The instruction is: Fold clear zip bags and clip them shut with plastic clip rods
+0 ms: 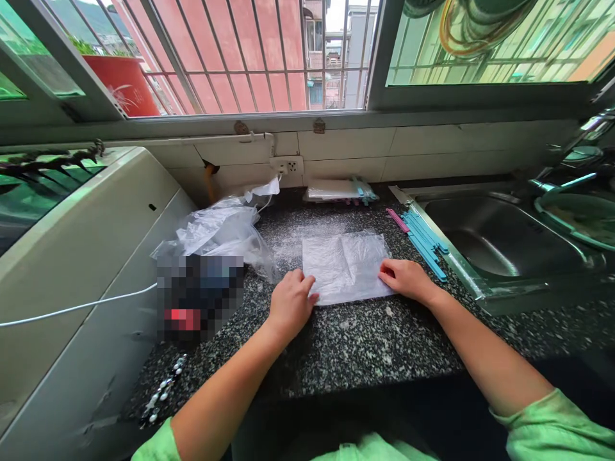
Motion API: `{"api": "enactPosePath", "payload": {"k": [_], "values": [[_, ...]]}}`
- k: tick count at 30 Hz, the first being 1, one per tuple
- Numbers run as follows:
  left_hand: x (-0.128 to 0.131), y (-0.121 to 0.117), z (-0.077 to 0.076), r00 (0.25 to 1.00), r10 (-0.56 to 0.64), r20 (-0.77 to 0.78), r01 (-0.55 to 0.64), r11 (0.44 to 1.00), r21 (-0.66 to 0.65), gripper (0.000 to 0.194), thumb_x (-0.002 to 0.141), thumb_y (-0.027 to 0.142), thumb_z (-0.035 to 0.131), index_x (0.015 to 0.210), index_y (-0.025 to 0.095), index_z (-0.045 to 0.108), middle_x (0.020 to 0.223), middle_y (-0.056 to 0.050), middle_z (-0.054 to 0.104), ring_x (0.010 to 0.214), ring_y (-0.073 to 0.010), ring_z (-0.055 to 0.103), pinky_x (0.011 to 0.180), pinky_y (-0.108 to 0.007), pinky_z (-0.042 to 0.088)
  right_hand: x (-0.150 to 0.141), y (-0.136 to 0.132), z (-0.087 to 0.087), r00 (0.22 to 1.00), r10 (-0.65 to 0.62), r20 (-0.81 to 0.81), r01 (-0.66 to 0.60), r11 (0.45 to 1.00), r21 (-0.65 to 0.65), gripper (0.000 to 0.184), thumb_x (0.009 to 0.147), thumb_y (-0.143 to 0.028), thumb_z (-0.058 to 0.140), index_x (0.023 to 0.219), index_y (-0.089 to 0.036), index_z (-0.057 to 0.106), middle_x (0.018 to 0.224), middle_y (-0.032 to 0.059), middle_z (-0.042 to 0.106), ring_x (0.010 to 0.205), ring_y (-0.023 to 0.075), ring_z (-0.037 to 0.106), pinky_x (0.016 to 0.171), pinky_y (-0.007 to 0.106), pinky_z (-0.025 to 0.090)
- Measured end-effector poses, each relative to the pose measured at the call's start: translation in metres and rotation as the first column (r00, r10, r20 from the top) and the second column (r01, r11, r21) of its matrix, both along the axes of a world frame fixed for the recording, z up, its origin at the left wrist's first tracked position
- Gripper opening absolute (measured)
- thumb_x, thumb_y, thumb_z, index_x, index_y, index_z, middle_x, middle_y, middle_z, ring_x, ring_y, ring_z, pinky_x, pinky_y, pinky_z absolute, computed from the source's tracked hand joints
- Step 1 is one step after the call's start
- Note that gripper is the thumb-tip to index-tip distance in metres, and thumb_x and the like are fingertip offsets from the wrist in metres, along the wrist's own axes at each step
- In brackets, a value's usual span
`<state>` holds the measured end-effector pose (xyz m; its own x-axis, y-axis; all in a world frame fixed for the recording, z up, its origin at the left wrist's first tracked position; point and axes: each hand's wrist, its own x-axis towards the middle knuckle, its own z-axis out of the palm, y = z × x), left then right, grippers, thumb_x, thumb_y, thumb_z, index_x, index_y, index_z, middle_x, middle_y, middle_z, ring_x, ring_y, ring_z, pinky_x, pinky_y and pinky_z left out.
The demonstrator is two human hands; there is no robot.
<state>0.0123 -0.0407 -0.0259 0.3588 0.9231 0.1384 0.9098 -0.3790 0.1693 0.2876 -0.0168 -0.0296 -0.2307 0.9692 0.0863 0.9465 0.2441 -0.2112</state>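
Observation:
A clear plastic bag (343, 264) lies flat on the dark speckled granite counter (365, 346). My left hand (290, 303) rests at the bag's near left corner, fingers curled and pinching its edge. At the near right corner my right hand (406, 279) also has its fingers curled down onto the bag's edge. Both forearms reach in from below, with green sleeves at the frame's bottom.
A crumpled heap of clear plastic bags (221, 232) lies left of the flat bag, a blurred object (199, 296) in front of it. Blue and pink clip sticks (423, 238) lie by the steel sink (500, 240). A stack of bags (339, 191) sits near the wall socket (287, 166). A white appliance (81, 256) stands left.

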Motion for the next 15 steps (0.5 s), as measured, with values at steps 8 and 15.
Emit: {"api": "enactPosePath", "payload": {"k": [8, 15], "values": [[0.004, 0.002, -0.006, 0.979, -0.202, -0.012, 0.201, 0.979, -0.043, 0.015, 0.082, 0.017, 0.049, 0.073, 0.018, 0.06, 0.078, -0.005, 0.06, 0.078, -0.0188, 0.054, 0.07, -0.029, 0.043, -0.006, -0.014, 0.007, 0.897, 0.442, 0.034, -0.442, 0.887, 0.133, 0.017, 0.075, -0.036, 0.063, 0.079, -0.02, 0.06, 0.075, 0.0018, 0.062, 0.064, 0.0124, 0.053, 0.059, 0.022, 0.035], [0.011, -0.002, -0.01, 0.948, -0.319, -0.012, 0.318, 0.94, 0.123, 0.017, 0.08, 0.029, 0.057, 0.091, 0.017, 0.061, 0.093, -0.008, 0.061, 0.088, -0.0223, 0.054, 0.076, -0.034, 0.044, -0.025, -0.018, -0.003, 0.831, 0.518, 0.203, -0.556, 0.768, 0.317, 0.024, 0.087, -0.024, 0.047, 0.067, -0.018, 0.059, 0.074, 0.0038, 0.061, 0.067, 0.0128, 0.049, 0.06, 0.025, 0.033]]}}
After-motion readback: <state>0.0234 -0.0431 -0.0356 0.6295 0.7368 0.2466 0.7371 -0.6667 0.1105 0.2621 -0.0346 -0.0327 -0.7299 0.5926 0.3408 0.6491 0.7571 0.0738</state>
